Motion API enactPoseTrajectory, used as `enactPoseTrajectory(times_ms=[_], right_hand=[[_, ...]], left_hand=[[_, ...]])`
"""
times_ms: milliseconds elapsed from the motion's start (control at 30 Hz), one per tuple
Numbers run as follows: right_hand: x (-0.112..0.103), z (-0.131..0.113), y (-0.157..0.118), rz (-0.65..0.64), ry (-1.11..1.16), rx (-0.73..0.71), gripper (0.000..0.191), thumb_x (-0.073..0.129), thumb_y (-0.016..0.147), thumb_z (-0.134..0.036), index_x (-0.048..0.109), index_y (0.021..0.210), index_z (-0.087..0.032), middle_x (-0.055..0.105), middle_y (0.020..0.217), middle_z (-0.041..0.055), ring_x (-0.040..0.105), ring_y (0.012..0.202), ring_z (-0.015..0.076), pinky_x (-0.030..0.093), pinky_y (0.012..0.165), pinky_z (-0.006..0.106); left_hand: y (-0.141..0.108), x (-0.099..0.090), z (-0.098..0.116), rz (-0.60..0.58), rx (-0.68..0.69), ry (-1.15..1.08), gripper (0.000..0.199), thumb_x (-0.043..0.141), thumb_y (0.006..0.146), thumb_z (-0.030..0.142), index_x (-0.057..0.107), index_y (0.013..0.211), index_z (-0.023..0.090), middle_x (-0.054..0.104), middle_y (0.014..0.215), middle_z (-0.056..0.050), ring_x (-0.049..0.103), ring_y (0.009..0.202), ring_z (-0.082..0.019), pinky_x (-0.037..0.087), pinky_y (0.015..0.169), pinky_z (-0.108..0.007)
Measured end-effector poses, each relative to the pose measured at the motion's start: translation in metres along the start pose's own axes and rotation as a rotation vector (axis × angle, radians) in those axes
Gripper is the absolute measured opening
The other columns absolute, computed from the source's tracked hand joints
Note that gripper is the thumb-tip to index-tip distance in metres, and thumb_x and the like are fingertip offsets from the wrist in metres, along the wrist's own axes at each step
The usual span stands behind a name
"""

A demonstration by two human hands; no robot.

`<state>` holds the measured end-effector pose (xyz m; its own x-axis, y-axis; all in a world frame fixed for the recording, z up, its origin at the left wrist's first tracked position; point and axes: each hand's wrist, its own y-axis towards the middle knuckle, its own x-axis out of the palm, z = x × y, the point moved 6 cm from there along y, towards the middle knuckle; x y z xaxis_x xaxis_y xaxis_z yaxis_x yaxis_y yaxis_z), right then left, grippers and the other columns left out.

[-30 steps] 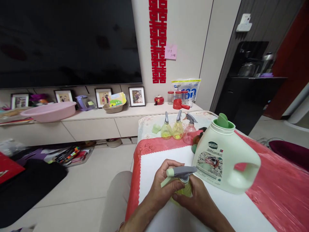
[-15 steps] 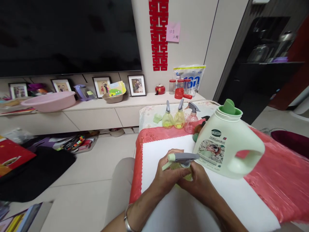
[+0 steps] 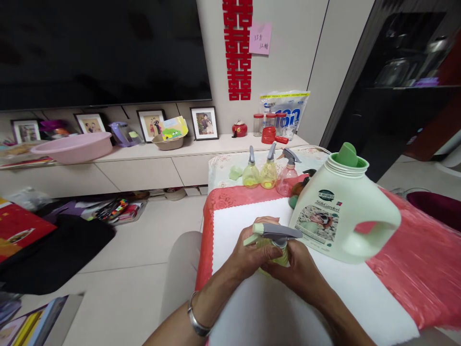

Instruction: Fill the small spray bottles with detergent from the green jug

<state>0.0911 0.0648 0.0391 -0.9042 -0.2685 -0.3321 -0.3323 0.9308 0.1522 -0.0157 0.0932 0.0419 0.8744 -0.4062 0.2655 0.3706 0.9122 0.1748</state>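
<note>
A yellow spray bottle (image 3: 279,233) with a grey trigger head and pale green nozzle stands between my hands, above the white mat (image 3: 230,211). My left hand (image 3: 254,252) wraps round its neck and side, thumb across the front. On the other side, my right hand (image 3: 300,269) grips the bottle's body, partly hiding it. Just to the right is a large pale green detergent jug (image 3: 320,211) with a green spout. Farther back are two yellow spray bottles (image 3: 251,173) and a pink spray bottle (image 3: 287,179).
Red plastic sheeting (image 3: 414,269) covers the table under the mat. A low cabinet (image 3: 140,173) along the wall bears a pink basin (image 3: 74,148), framed photos and red-lidded jars (image 3: 258,125). On the floor at left lie a black bag (image 3: 72,259) and books.
My view has shifted slightly, so the jug and the bottle appear a little farther right. Both hands keep their hold on the spray bottle.
</note>
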Motion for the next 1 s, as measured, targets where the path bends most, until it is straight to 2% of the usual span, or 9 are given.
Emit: enactPoseTrajectory(times_ms=[100,233,367,533,633,700,767,900,1000], right_hand=[[0.000,0.000,0.000,-0.004,0.005,-0.008,0.028,0.064,0.081,-0.022,0.068,0.109,-0.018,0.063,0.105,0.0000,0.062,0.095,0.0140,0.051,0.083,0.019],[-0.001,0.000,0.000,-0.011,-0.003,-0.001,0.025,0.064,0.082,-0.025,0.066,0.104,-0.014,0.063,0.106,0.0025,0.062,0.097,0.0153,0.052,0.085,0.021],[-0.004,0.010,-0.002,-0.006,-0.033,0.028,0.039,0.067,0.084,-0.036,0.062,0.115,-0.011,0.061,0.111,0.0072,0.060,0.099,0.0187,0.052,0.085,0.025],[-0.010,0.033,-0.005,0.053,-0.041,0.068,0.053,0.075,0.077,-0.037,0.057,0.121,-0.013,0.058,0.115,0.0079,0.058,0.103,0.0222,0.052,0.086,0.029],[-0.011,0.032,-0.006,0.049,0.028,-0.012,0.054,0.075,0.080,-0.041,0.056,0.123,-0.014,0.057,0.116,0.0087,0.058,0.104,0.0221,0.053,0.087,0.029],[-0.010,0.024,-0.007,0.023,0.117,-0.085,0.055,0.074,0.085,-0.041,0.052,0.128,-0.014,0.055,0.119,0.0091,0.057,0.108,0.0216,0.052,0.091,0.027],[-0.010,0.015,-0.008,0.003,0.188,-0.149,0.055,0.073,0.087,-0.038,0.049,0.131,-0.015,0.054,0.120,0.0090,0.057,0.111,0.0210,0.052,0.092,0.025],[-0.008,0.010,-0.010,0.003,0.222,-0.198,0.054,0.070,0.090,-0.037,0.046,0.134,-0.018,0.052,0.125,0.0083,0.056,0.114,0.0198,0.051,0.096,0.024],[-0.007,0.017,-0.008,0.075,0.155,-0.189,0.061,0.068,0.090,-0.039,0.040,0.141,-0.021,0.046,0.136,0.0079,0.050,0.124,0.0213,0.045,0.107,0.029]], left_hand=[[0.000,0.000,0.003,-0.008,0.041,0.021,0.049,0.087,0.062,0.047,0.073,0.097,0.016,0.063,0.119,-0.012,0.059,0.114,-0.033,0.045,0.101,-0.045],[-0.004,0.000,-0.005,-0.019,-0.016,-0.006,0.063,0.085,0.065,0.051,0.067,0.115,0.017,0.068,0.109,-0.010,0.062,0.107,-0.031,0.047,0.098,-0.046],[-0.011,-0.005,-0.009,-0.094,-0.028,0.073,0.075,0.082,0.068,0.053,0.059,0.130,0.020,0.061,0.129,-0.012,0.052,0.127,-0.035,0.042,0.106,-0.048],[-0.020,-0.011,-0.009,-0.286,-0.086,0.313,0.089,0.089,0.058,0.025,0.052,0.139,0.024,0.053,0.143,-0.010,0.046,0.134,-0.035,0.035,0.114,-0.050],[-0.022,-0.011,-0.007,-0.305,-0.078,0.304,0.103,0.087,0.058,0.014,0.039,0.148,0.026,0.045,0.151,-0.010,0.043,0.138,-0.033,0.034,0.115,-0.048],[-0.023,-0.008,-0.006,-0.311,-0.085,0.242,0.107,0.085,0.060,0.014,0.030,0.152,0.026,0.043,0.152,-0.012,0.046,0.135,-0.033,0.041,0.110,-0.048],[-0.024,-0.003,-0.008,-0.303,-0.113,0.224,0.106,0.084,0.062,0.015,0.030,0.152,0.024,0.050,0.145,-0.013,0.053,0.127,-0.033,0.048,0.101,-0.046],[-0.024,0.006,-0.010,-0.232,-0.123,0.286,0.080,0.081,0.063,0.014,0.051,0.136,0.021,0.067,0.116,-0.007,0.064,0.106,-0.028,0.054,0.088,-0.038],[-0.020,0.002,-0.018,-0.048,-0.101,0.257,0.073,0.084,0.060,0.017,0.057,0.128,0.020,0.069,0.111,-0.008,0.066,0.099,-0.028,0.056,0.084,-0.037]])
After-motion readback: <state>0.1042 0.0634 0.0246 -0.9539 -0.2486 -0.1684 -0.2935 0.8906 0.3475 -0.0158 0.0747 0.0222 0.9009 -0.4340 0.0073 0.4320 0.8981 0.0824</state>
